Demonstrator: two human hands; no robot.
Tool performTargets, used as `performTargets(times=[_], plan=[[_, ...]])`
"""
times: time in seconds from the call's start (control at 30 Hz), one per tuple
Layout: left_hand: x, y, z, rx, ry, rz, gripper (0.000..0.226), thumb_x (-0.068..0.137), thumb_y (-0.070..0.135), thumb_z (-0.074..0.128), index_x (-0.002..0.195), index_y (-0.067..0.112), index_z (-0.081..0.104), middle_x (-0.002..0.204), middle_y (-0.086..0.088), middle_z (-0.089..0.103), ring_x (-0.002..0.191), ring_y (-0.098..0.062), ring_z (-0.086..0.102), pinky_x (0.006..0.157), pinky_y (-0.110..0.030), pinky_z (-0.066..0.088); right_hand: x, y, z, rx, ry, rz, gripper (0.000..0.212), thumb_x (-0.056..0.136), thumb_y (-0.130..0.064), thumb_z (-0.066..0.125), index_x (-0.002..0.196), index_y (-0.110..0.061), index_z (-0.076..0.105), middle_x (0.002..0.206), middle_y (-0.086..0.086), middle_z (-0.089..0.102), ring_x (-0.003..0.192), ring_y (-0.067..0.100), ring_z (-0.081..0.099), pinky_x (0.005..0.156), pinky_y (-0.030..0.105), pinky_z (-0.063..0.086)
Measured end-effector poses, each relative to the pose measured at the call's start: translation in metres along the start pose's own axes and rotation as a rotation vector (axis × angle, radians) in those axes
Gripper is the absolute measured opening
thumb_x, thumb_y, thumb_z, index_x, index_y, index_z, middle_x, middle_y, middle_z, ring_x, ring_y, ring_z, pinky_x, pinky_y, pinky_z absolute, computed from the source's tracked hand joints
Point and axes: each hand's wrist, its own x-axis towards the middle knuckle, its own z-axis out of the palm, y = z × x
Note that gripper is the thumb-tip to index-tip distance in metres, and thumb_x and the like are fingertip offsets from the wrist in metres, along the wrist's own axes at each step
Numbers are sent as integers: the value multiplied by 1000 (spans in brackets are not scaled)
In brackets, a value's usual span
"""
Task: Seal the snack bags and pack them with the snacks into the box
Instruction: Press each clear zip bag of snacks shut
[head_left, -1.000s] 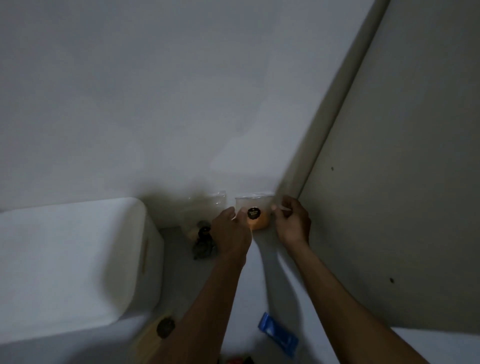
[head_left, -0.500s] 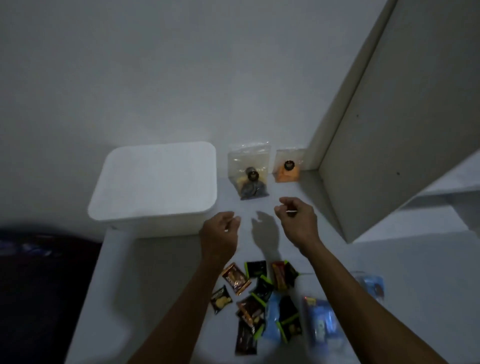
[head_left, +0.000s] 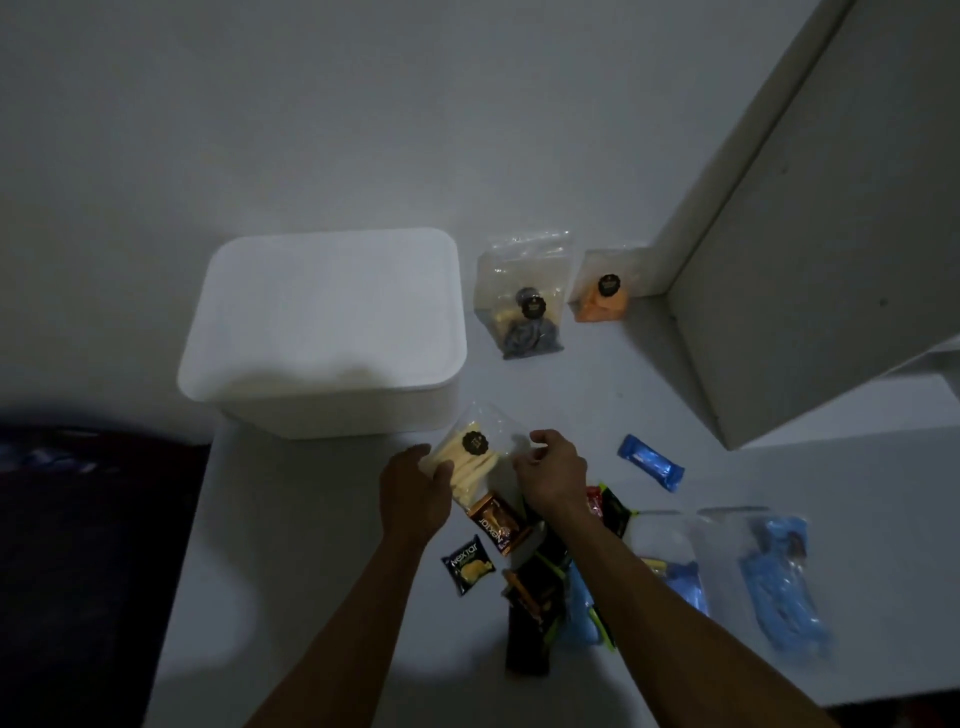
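A clear bag of pale stick snacks (head_left: 470, 460) with a round black label is held tilted just in front of the white lidded box (head_left: 322, 327). My left hand (head_left: 415, 493) grips its lower left side; my right hand (head_left: 550, 475) pinches its upper right edge. Two more clear bags stand against the back wall: one with dark snacks (head_left: 527, 306), one with orange snacks (head_left: 602, 291). Several small wrapped snacks (head_left: 524, 566) lie scattered on the white table under my forearms.
A blue wrapped bar (head_left: 650, 462) lies to the right. Clear bags with blue packets (head_left: 779, 577) rest near the right front. A grey panel (head_left: 810, 260) stands at the right. The table's left edge (head_left: 192, 519) borders a dark area.
My hands drew back from the orange bag at the back wall, came down to the table and took up the pale stick bag. The camera tilted downward.
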Motion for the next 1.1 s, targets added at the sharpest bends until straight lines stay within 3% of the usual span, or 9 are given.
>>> performTargets(times=[0.17, 0.3, 0.4, 0.47, 0.6, 0.7, 0.8, 0.97, 1.1], plan=[[32, -5, 30, 74, -86, -63, 53, 93, 44, 55, 136, 13, 52, 136, -11, 57, 124, -30, 51, 99, -35, 41, 18, 5, 27, 116, 40, 134, 56, 89, -21, 69, 138, -13, 43, 117, 19, 66, 102, 28, 65, 76, 24, 49], [45, -10, 44, 121, -123, -84, 55, 93, 47, 55, 137, 15, 51, 134, -11, 58, 123, -29, 53, 98, -39, 46, 27, 10, 43, 195, 88, 216, 55, 88, -24, 70, 134, -18, 41, 109, 15, 66, 94, 26, 65, 86, 35, 56], [48, -11, 51, 73, -132, -90, 33, 89, 40, 62, 109, 14, 62, 111, -11, 67, 101, -30, 62, 81, -36, 50, 33, 10, 47, 286, 97, 285, 51, 88, -20, 71, 131, -17, 43, 103, 6, 57, 90, 22, 58, 84, 34, 54], [45, -10, 53, 37, -124, -89, 22, 88, 35, 64, 79, 17, 54, 88, -10, 64, 86, -31, 61, 67, -34, 45, 35, 11, 48, 303, 85, 288, 46, 87, -21, 73, 126, -15, 49, 102, 5, 60, 91, 20, 58, 82, 30, 51], [35, 0, 47, -59, -97, -119, 44, 88, 28, 66, 59, 22, 32, 68, -4, 45, 69, -29, 50, 61, -33, 38, 38, 15, 49, 402, 27, 323, 21, 84, -23, 77, 100, -11, 70, 97, 6, 73, 90, 21, 69, 88, 42, 57], [27, 14, 36, -131, -96, -121, 36, 87, 28, 66, 63, 11, 44, 74, -19, 56, 74, -36, 57, 66, -38, 47, 33, 13, 40, 524, 4, 327, 7, 86, -18, 75, 90, -12, 74, 88, 8, 76, 85, 24, 73, 82, 47, 61], [11, 28, 25, -209, -85, -81, 23, 85, 28, 69, 77, 8, 63, 82, -13, 66, 82, -30, 64, 76, -42, 54, 19, 8, 23, 600, -3, 298, 6, 89, -16, 71, 93, -12, 74, 90, 9, 76, 87, 26, 73, 81, 47, 61], [-34, 50, 7, -383, -50, -90, 25, 81, 34, 76, 93, 18, 62, 89, 5, 66, 82, -10, 64, 75, -31, 53, -22, 1, -15, 647, 36, 173, 5, 91, -14, 68, 91, -14, 73, 91, 12, 75, 91, 33, 71, 83, 51, 59], [-78, 57, -8, -634, -63, -8, 27, 81, 25, 78, 102, 14, 64, 94, -2, 71, 88, -18, 70, 77, -38, 60, -70, 1, -50, 591, 19, 8, 6, 90, -16, 69, 90, -17, 75, 91, 10, 74, 94, 36, 69, 82, 56, 58]])
